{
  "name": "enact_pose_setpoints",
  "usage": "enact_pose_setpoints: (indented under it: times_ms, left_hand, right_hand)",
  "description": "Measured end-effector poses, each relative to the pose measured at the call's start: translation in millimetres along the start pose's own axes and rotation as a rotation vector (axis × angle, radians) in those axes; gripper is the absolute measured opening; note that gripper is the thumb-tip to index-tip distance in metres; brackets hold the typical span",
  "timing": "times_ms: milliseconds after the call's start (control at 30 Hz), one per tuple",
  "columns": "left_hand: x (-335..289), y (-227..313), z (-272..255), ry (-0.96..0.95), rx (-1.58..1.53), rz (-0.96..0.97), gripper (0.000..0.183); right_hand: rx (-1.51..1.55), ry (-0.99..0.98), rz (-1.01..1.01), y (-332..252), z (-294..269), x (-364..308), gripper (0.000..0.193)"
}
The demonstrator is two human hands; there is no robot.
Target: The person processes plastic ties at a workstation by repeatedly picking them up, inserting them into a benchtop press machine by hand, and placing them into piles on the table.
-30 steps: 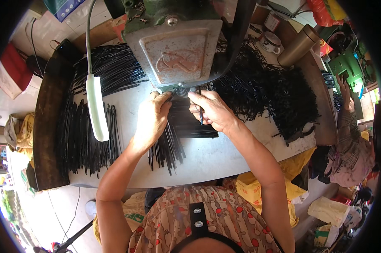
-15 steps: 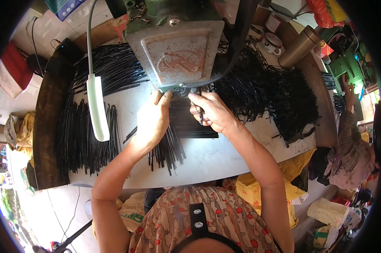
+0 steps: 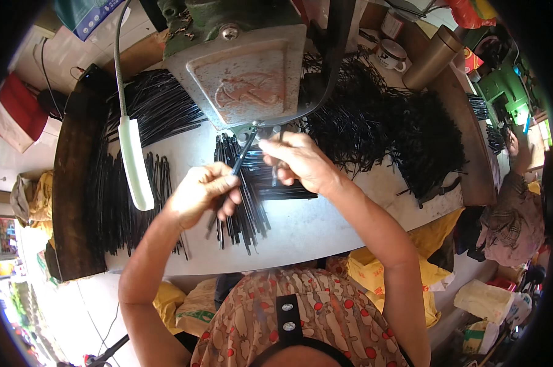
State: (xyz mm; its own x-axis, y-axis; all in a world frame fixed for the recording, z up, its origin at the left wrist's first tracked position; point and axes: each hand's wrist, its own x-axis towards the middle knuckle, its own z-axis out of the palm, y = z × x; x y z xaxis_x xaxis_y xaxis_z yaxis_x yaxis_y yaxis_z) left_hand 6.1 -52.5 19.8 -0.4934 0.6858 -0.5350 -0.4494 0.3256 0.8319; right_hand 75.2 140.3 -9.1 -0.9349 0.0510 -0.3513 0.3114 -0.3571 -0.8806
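My left hand [image 3: 206, 192] is closed in a pinch on a thin black strip [image 3: 244, 151], which slants up to the underside of the green machine [image 3: 197, 21]. Below the machine's worn metal cover plate [image 3: 243, 79], my right hand [image 3: 304, 160] has its fingers closed around a narrow dark strip [image 3: 274, 175], blurred by motion. Between the hands a fanned bundle of black strips [image 3: 246, 223] lies on the table, with more strips lying crosswise [image 3: 289, 191] behind it. Whether the left strip's upper end touches the machine cannot be made out.
Rows of black strips [image 3: 114, 202] lie on the white table [image 3: 313, 229] at the left. A tangled black heap [image 3: 423, 140] covers the right. A white gooseneck lamp [image 3: 134, 165] hangs at the left; a mug [image 3: 391, 55] and a bronze flask [image 3: 432, 58] stand at the back right.
My left hand has drawn down and toward me from the machine, bringing a slanted strip into view. My right hand has shifted slightly left, still gripping its strip. The whole view has shifted a little.
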Motion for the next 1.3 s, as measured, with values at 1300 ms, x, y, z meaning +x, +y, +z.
enact_pose_setpoints:
  times_ms: [1300]
  left_hand:
    - [68.0,-7.4,16.6,0.158,-0.603,0.278,0.02]
  right_hand:
    - [0.473,0.176,-0.239,-1.5,-21.9,16.8,0.017]
